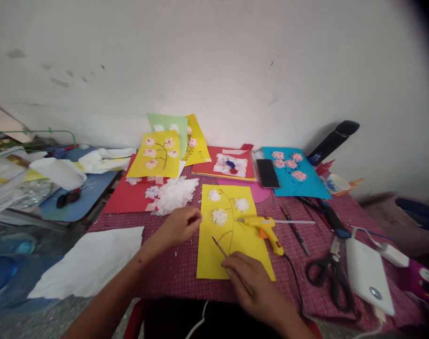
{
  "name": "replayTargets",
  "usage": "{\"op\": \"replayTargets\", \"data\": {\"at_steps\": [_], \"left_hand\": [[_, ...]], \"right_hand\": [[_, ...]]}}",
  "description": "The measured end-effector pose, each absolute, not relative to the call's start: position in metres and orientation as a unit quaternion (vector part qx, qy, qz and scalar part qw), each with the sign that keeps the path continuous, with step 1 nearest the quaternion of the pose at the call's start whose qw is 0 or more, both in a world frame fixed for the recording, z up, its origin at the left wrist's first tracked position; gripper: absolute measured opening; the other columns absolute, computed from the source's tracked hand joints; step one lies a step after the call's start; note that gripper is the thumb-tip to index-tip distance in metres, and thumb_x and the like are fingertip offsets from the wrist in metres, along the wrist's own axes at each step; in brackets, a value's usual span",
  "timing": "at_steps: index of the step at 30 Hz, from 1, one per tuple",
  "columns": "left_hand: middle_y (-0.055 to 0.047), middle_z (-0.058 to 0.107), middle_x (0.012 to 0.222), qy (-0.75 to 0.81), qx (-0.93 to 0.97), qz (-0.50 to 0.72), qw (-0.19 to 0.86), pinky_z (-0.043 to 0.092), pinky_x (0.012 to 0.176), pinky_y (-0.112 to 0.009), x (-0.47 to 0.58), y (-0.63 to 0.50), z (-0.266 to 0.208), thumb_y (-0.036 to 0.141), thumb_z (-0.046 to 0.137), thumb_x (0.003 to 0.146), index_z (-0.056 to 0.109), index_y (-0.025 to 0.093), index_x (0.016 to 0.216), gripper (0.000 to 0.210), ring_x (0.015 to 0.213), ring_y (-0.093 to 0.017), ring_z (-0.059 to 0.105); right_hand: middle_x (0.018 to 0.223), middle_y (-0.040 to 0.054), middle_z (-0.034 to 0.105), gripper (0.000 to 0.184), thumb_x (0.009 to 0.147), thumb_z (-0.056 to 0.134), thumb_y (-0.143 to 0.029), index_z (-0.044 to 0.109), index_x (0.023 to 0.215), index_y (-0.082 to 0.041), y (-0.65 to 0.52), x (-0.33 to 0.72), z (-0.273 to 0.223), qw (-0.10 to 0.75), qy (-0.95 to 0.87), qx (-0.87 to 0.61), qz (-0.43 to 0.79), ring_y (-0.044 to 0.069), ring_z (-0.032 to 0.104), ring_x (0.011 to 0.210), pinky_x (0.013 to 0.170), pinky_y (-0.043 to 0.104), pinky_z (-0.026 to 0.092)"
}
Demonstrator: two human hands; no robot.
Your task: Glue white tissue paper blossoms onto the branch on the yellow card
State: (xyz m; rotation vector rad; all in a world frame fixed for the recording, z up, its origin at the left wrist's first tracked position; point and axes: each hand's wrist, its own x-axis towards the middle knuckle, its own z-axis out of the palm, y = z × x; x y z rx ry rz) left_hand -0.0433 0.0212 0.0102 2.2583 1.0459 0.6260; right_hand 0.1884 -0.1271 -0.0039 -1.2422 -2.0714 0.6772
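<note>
A yellow sheet [214, 263] lies on the checked cloth, with a drawn branch and white tissue-paper flowers [219, 216] on it. My right hand [247, 282] grips a thin paintbrush [219, 247], its pointed tip over the lower left of the sheet. Beside the sheet's left edge, my left hand [182, 227] is closed, and whatever may be in its fingers is hidden. Just beyond that hand is a heap of white tissue-paper pieces [175, 193]. A yellow hot glue gun [262, 223] rests across the sheet's right side, its nozzle near the branch.
Finished flower cards, one yellow [136, 167] and one blue [313, 181], stand or lie at the back. A phone [268, 173], black scissors [330, 273], a marker [295, 230] and a white power bank [368, 275] are to the right. White paper [90, 259] hangs over the left edge.
</note>
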Motion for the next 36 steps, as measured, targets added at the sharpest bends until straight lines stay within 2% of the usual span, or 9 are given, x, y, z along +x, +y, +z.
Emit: {"op": "replayTargets", "data": {"at_steps": [7, 12, 21, 26, 32, 36], "left_hand": [[-0.004, 0.068, 0.086, 0.431, 0.864, 0.143, 0.216, 0.043, 0.07, -0.03, -0.053, -0.004, -0.014, 0.025, 0.049, 0.095, 0.063, 0.018, 0.085, 0.018, 0.078, -0.019, 0.06], [-0.006, 0.069, 0.093, 0.424, 0.865, 0.153, 0.22, 0.047, 0.077, -0.032, -0.055, -0.013, -0.015, 0.027, 0.045, 0.099, 0.065, 0.019, 0.096, 0.021, 0.085, -0.02, 0.062], [-0.005, 0.068, 0.099, 0.408, 0.867, 0.151, 0.244, 0.047, 0.081, -0.033, -0.049, -0.024, -0.016, 0.021, 0.049, 0.097, 0.065, 0.021, 0.105, 0.018, 0.09, -0.019, 0.062], [-0.002, 0.067, 0.09, 0.375, 0.876, 0.125, 0.275, 0.045, 0.075, -0.029, -0.05, -0.032, -0.006, 0.02, 0.05, 0.096, 0.068, 0.021, 0.096, 0.018, 0.083, -0.017, 0.06], [-0.001, 0.068, 0.085, 0.353, 0.87, 0.129, 0.319, 0.043, 0.071, -0.026, -0.061, -0.041, 0.009, 0.023, 0.054, 0.095, 0.067, 0.021, 0.09, 0.014, 0.079, -0.015, 0.06], [0.0, 0.068, 0.082, 0.415, 0.851, 0.17, 0.275, 0.042, 0.072, -0.027, -0.066, -0.03, 0.004, 0.023, 0.051, 0.095, 0.066, 0.02, 0.084, 0.019, 0.078, -0.015, 0.061]], "right_hand": [[0.091, 0.0073, 0.065, 0.025, 0.094, 0.044, -0.013, 0.064, 0.108, -0.018, -0.105, 0.165, -0.017, 0.221, -0.827, -0.471, 0.214, 0.019, 0.062, 0.079, 0.069, 0.031, 0.049], [0.093, 0.005, 0.066, 0.022, 0.097, 0.043, -0.015, 0.061, 0.109, -0.02, -0.113, 0.175, -0.014, 0.281, -0.804, -0.452, 0.266, 0.017, 0.062, 0.082, 0.072, 0.029, 0.049], [0.091, 0.0043, 0.066, 0.02, 0.098, 0.044, -0.016, 0.061, 0.106, -0.021, -0.117, 0.177, -0.014, 0.317, -0.78, -0.439, 0.312, 0.016, 0.062, 0.081, 0.072, 0.029, 0.049], [0.086, 0.0022, 0.065, 0.018, 0.099, 0.045, -0.024, 0.063, 0.097, -0.022, -0.122, 0.18, -0.011, 0.366, -0.721, -0.436, 0.395, 0.016, 0.062, 0.081, 0.074, 0.028, 0.048], [0.077, 0.0012, 0.063, 0.025, 0.098, 0.05, -0.038, 0.066, 0.089, -0.021, -0.136, 0.199, -0.023, 0.412, -0.591, -0.421, 0.551, 0.014, 0.057, 0.066, 0.061, 0.025, 0.045], [0.077, 0.0015, 0.062, 0.025, 0.098, 0.049, -0.038, 0.065, 0.091, -0.021, -0.144, 0.211, -0.031, 0.436, -0.556, -0.455, 0.542, 0.015, 0.057, 0.065, 0.061, 0.025, 0.045]]}}
